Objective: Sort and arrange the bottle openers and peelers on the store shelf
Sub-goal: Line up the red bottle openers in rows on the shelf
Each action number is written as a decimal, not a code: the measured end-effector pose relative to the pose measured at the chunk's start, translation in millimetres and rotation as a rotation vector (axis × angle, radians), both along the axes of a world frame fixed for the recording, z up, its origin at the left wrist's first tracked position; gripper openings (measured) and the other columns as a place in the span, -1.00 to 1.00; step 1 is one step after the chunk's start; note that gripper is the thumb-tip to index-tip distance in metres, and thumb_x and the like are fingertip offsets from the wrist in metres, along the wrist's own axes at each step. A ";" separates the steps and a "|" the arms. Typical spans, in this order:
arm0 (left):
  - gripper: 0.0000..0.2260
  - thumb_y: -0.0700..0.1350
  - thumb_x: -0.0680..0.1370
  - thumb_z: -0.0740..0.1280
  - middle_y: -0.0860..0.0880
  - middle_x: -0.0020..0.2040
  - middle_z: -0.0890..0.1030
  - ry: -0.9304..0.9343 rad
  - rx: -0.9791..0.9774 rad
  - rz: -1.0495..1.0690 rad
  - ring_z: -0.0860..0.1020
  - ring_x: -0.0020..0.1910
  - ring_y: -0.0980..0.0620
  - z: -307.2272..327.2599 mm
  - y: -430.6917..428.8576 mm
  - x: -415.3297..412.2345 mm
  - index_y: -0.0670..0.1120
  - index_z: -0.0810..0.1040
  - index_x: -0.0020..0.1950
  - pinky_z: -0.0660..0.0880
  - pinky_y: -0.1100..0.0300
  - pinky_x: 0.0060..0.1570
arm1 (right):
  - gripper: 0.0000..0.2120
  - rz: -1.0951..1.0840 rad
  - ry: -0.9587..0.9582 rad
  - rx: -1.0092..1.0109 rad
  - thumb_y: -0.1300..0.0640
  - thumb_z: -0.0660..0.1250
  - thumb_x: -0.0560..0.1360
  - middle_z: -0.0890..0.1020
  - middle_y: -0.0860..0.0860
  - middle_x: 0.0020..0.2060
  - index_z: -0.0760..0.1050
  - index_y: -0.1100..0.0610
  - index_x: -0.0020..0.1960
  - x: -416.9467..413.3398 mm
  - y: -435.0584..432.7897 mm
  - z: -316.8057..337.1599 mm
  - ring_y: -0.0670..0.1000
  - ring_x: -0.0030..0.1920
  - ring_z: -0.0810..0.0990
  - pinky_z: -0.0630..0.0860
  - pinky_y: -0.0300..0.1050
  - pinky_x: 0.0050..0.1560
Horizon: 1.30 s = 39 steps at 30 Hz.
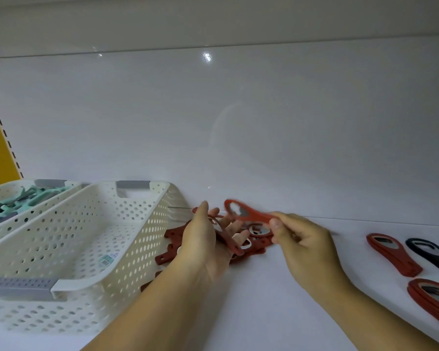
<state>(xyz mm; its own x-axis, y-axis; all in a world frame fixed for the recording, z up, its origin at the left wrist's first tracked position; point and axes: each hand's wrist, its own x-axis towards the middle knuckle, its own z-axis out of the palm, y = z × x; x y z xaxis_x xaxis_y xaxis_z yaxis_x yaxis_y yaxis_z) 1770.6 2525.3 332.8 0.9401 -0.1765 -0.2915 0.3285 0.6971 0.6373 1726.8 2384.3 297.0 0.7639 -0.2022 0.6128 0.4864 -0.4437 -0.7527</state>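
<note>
Head view of a white shelf (264,312). The left hand (205,244) is turned palm-up, thumb raised and fingers only loosely bent, cradling a small stack of red openers (229,239) that stands on edge across the palm. The right hand (299,239) pinches a single red bottle opener (249,214) by its handle end between thumb and forefinger, the remaining fingers curled under; the opener's head points toward the left hand and sits just above its fingertips, blurred.

Beneath and behind the left hand lies a loose pile of red openers (168,252) on the shelf. To the left of that hand, just beside the pile, stands an empty perforated white basket (86,236) with grey handles; beyond it, a second basket (0,198) holds teal peelers (39,195).

Well to the right of the right hand lie sorted pieces — a red opener (393,254), a black opener (428,254), and, nearer the viewer, a stacked red set (431,300).
</note>
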 end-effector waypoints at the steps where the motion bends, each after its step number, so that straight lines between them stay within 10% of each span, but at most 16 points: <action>1: -0.70 0.11 0.62 0.16 -0.22 0.01 0.58 -0.022 0.008 -0.002 0.60 -0.01 -0.19 0.0 -1.2 -0.8 -0.13 0.42 0.03 0.54 -0.11 -0.01 | -0.82 0.034 -0.019 -0.112 -0.02 0.29 0.49 0.64 -0.12 -0.23 0.64 -0.20 -0.01 0.0 2.4 -2.2 -0.07 -0.23 0.58 0.47 -0.25 -0.20; 9: -0.71 -0.20 0.61 0.18 -0.27 -0.03 0.61 0.002 -0.068 -0.126 0.63 -0.26 -0.08 -5.9 7.4 -3.2 -0.22 0.43 0.31 0.57 0.06 -0.24 | -0.71 0.158 -0.029 -0.179 0.18 0.35 0.36 0.61 -0.20 -0.22 0.61 -0.11 0.02 -2.1 10.7 -7.8 -0.13 -0.29 0.55 0.43 -0.37 -0.30; 13: -0.84 -0.20 0.60 0.15 -0.27 -0.10 0.63 0.085 -0.185 -0.024 0.65 -0.30 -0.07 -2.5 12.7 -4.1 -0.21 0.51 -0.04 0.56 0.13 -0.40 | -0.86 0.028 0.011 -0.191 0.16 0.39 0.39 0.63 -0.25 -0.21 0.63 -0.08 -0.16 0.1 3.5 -5.9 -0.15 -0.20 0.60 0.49 -0.29 -0.18; 18: -0.81 -0.02 0.62 0.15 -0.23 -0.12 0.59 0.114 -0.190 -0.035 0.53 -0.59 0.00 -4.1 13.5 -4.0 -0.11 0.46 -0.06 0.42 0.36 -0.61 | -0.60 0.129 0.299 -0.618 0.07 0.35 0.50 0.25 -0.44 0.21 0.45 -0.13 0.32 3.3 1.5 -13.1 -0.36 0.29 0.20 0.05 -0.54 0.24; 25: -0.89 -0.27 0.56 0.16 -0.14 -0.29 0.51 0.017 -0.004 -0.092 0.37 -0.58 0.06 -4.3 10.1 -5.2 -0.21 0.40 -0.16 0.30 0.35 -0.64 | -0.88 0.056 0.193 -0.606 0.15 0.45 0.42 0.53 -0.31 -0.14 0.62 -0.05 -0.10 6.5 -2.5 -17.2 -0.23 0.02 0.46 0.29 -0.43 0.05; 34: -0.91 -0.26 0.59 0.19 -0.14 -0.41 0.57 -0.119 0.194 0.083 0.60 -0.25 -0.16 -2.2 7.9 -1.7 -0.18 0.47 -0.06 0.58 0.01 -0.04 | -0.75 -0.125 0.185 0.218 0.25 0.22 0.58 0.60 -0.08 -0.32 0.50 -0.02 -0.20 3.5 -1.8 2.5 -0.09 -0.29 0.54 0.41 -0.27 -0.25; 39: -0.68 0.05 0.60 0.21 -0.19 -0.20 0.67 -0.247 0.648 -0.305 0.61 -0.29 -0.12 -4.6 1.1 -14.5 -0.20 0.56 -0.01 0.58 0.03 -0.17 | -0.79 0.060 0.398 0.399 0.27 0.24 0.56 0.58 -0.09 -0.43 0.59 0.11 -0.16 -2.0 2.7 8.5 -0.18 -0.48 0.43 0.32 -0.28 -0.41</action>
<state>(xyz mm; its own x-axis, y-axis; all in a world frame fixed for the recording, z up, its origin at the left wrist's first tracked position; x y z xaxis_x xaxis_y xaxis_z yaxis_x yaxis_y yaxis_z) 1756.1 2526.4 328.2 0.9287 -0.3042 -0.2124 0.2408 0.0589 0.9688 1724.8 2387.0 305.5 0.9378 -0.3080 0.1603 0.1465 -0.0676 -0.9869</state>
